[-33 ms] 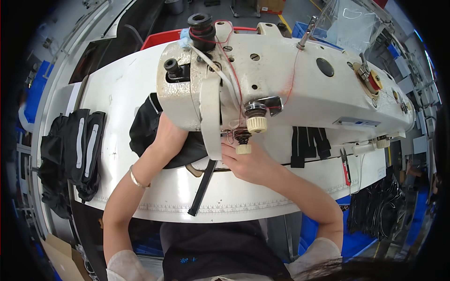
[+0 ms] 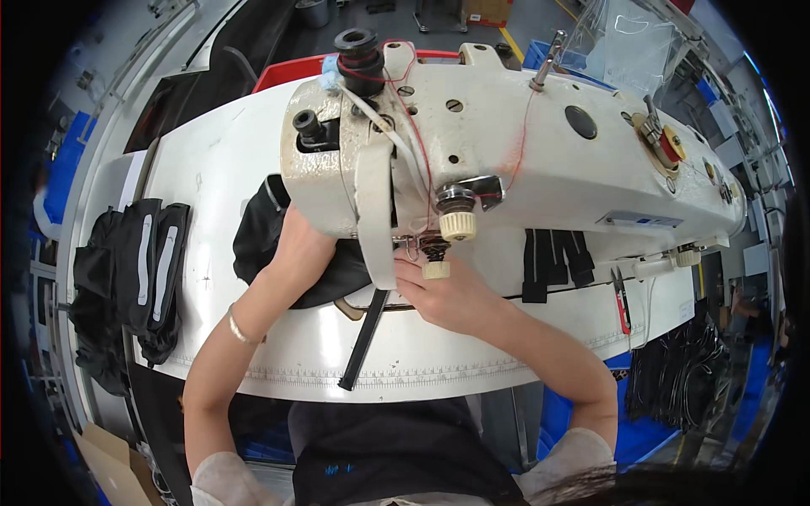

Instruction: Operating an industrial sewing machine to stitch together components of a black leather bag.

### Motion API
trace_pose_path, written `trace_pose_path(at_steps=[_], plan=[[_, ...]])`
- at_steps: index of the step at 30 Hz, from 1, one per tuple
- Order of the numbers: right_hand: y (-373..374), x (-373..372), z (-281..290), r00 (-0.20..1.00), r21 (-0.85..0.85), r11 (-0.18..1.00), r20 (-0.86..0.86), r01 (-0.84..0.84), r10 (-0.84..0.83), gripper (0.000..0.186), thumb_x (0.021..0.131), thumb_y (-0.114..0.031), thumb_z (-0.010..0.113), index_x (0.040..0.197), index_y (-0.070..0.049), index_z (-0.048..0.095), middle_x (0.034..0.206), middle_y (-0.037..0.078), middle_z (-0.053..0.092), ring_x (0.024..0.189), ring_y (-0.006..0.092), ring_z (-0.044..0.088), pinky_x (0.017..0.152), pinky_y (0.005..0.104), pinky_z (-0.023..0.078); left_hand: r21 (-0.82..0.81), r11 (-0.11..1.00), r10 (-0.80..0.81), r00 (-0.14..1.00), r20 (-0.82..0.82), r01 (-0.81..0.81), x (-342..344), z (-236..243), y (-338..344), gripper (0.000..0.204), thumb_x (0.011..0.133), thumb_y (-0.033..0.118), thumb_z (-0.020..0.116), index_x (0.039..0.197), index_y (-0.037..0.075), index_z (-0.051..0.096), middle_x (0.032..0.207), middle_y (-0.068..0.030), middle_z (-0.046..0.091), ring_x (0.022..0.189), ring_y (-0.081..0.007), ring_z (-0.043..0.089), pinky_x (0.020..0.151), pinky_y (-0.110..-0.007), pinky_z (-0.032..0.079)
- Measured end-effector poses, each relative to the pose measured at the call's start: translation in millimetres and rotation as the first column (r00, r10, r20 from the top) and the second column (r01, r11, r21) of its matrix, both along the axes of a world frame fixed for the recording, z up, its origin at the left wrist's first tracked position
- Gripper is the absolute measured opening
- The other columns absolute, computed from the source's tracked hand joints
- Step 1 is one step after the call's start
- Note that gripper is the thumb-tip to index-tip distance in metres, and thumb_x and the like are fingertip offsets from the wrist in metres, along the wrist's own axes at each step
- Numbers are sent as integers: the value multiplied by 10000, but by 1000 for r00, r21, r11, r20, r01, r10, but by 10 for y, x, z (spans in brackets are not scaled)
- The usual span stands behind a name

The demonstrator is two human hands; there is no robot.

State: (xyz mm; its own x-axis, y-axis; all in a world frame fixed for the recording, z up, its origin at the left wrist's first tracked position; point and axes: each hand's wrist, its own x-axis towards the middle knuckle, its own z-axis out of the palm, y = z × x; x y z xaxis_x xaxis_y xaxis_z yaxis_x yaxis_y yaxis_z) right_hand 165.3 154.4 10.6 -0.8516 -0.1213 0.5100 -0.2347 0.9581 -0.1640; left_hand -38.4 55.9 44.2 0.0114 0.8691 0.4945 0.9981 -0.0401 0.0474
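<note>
A white sewing machine [image 2: 523, 118] with red thread stands across the table, its head hiding the needle area. Black fabric [image 2: 261, 228] lies under that head. My left hand [image 2: 304, 244] rests on the fabric, its fingers hidden behind the machine head. On the other side of the needle area, my right hand [image 2: 443, 291] has its fingers bent and close together; the tips are out of sight, so what they hold cannot be made out. A narrow black strip [image 2: 364, 341] runs from below the machine head toward the table's front edge, just left of my right hand.
Folded black pieces with grey stripes [image 2: 152, 261] lie at the table's left. Several short black strips [image 2: 557, 263] and red-handled thread snips [image 2: 622, 302] lie to the right. A bundle of black strips [image 2: 675, 371] hangs off the right edge. A cardboard box [image 2: 118, 464] stands lower left.
</note>
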Motion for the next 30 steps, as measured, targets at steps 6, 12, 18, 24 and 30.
trace_pose_path(at_steps=[6,12,18,24,30], plan=[[-52,135,113,1000,57,998,-12,-22,22,247,696,-94,605,917,14,633,1053,116,619,943,238,589,843,337,470,-158,961,-232,973,-14,227,305,272,-376,400,634,58,701,1025,32,618,1010,-106,611,938,-267,560,785,-381,444],[-176,135,147,974,250,954,-108,-166,198,238,686,-105,608,880,29,645,929,113,618,871,215,596,785,318,498,-240,962,-177,970,-168,133,673,244,-485,288,649,38,632,928,-14,584,906,-107,565,898,-249,549,843,-390,441],[-191,48,193,997,415,907,57,-71,52,269,689,-155,587,887,21,634,945,132,626,914,246,592,790,348,485,-369,909,55,821,569,195,382,183,-296,189,806,40,606,983,-23,608,904,-185,606,772,-317,596,624,-366,495],[-118,60,68,992,404,906,-31,124,-121,291,697,-114,571,942,40,599,927,162,616,777,257,604,727,355,491,-167,982,101,498,861,88,271,65,-301,204,798,-56,569,992,-21,624,866,-166,650,731,-251,628,652,-313,495],[-125,106,119,998,31,999,50,24,-25,229,673,-86,626,886,-6,602,835,96,617,737,240,603,704,359,494,-253,949,-75,913,401,189,365,169,-342,341,640,-82,611,975,-19,633,970,-165,618,884,-296,601,753,-396,495]])
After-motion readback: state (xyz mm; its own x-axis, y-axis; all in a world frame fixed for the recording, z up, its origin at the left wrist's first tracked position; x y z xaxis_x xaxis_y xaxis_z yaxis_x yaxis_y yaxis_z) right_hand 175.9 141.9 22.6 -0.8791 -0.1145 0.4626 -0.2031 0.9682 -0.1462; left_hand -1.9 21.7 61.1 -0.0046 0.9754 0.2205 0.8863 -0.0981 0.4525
